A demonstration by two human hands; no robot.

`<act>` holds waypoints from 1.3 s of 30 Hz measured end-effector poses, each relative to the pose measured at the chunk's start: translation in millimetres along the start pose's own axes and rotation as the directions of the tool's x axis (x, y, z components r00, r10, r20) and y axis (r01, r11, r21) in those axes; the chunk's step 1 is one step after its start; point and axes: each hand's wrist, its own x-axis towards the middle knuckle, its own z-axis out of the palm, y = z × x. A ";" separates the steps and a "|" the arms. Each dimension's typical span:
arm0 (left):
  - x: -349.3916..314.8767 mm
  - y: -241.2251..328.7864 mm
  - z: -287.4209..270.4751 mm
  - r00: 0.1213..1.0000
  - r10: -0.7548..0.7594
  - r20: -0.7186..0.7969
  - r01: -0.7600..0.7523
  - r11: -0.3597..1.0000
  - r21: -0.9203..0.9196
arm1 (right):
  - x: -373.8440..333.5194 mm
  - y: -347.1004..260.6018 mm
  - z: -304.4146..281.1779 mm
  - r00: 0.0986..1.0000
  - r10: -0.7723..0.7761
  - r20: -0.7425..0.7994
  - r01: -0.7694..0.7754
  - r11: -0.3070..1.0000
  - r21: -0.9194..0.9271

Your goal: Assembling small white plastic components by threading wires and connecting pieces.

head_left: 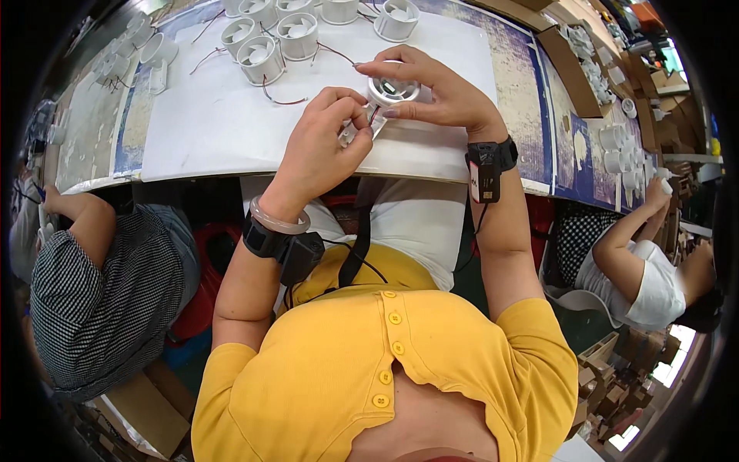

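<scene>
The right hand (443, 88) curves its fingers and thumb around the rim of a white round plastic fan housing (394, 94), pinching it from both sides, its open face turned upward. The left hand (325, 138) has its fingers bent and drawn close together at a narrow white plastic piece (350, 136) just below the housing; whether the tips pinch that piece or the thin dark-and-red wire (375, 115) beside it, I cannot tell. The housing is over the near middle part of a smooth white sheet (208, 131); whether it touches the sheet is hidden.

Beyond the hands, a cluster of white cylindrical fan units (260, 58) stands on the far part of the sheet, with thin red and dark leads trailing from several. The sheet covers the middle of a long bench (556, 150), whose scuffed, blue and pale surface shows at either side. More white fan units (159, 50) stand on its left stretch; on the right are an open brown cardboard box (571, 73) full of white parts and a group of white cylinders (613, 150).

A person in a black-and-white checked garment (73, 300) sits at left beside a red seat (202, 285); another in a white top (650, 289) sits at right. Brown cartons (627, 350) are stacked behind, above a green floor (586, 329).
</scene>
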 end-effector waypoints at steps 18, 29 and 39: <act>35.5 6.1 21.6 0.950 -0.239 0.202 0.298 0.497 -0.815 | -0.5 -12.9 0.9 0.977 0.211 -0.002 -0.168 0.783 0.599; 38.0 1.0 33.8 0.945 -0.300 0.130 0.255 0.428 -0.867 | 10.1 -5.6 13.7 0.982 0.003 -0.189 0.082 0.896 0.436; 33.6 -5.1 34.2 0.938 -0.317 0.141 0.272 0.421 -0.865 | 11.2 -4.3 17.3 0.985 0.062 -0.159 0.034 0.844 0.535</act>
